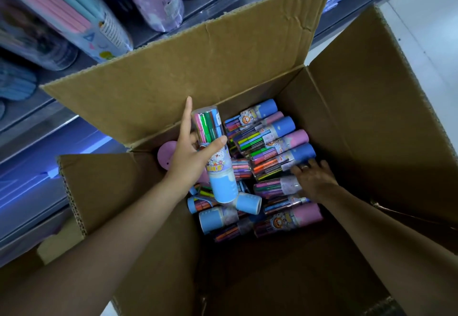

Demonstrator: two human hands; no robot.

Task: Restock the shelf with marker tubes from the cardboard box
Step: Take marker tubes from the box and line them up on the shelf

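An open cardboard box (359, 122) fills the view, with several marker tubes (272, 140) lying inside, capped in blue or pink. My left hand (188, 152) holds one blue-based marker tube (215, 157) above the box's left side, thumb curled round it and index finger stretched along it. My right hand (314, 179) reaches deep into the box, its fingers spread on the tubes near a blue-capped one (297, 157). The shelf (62, 107) stands behind the box at upper left.
Large pink and blue tubes of stationery (104, 26) lie on the shelf above the box's raised rear flap (193, 68). A lower shelf edge (29, 192) runs at the left. White floor (426, 43) shows at upper right.
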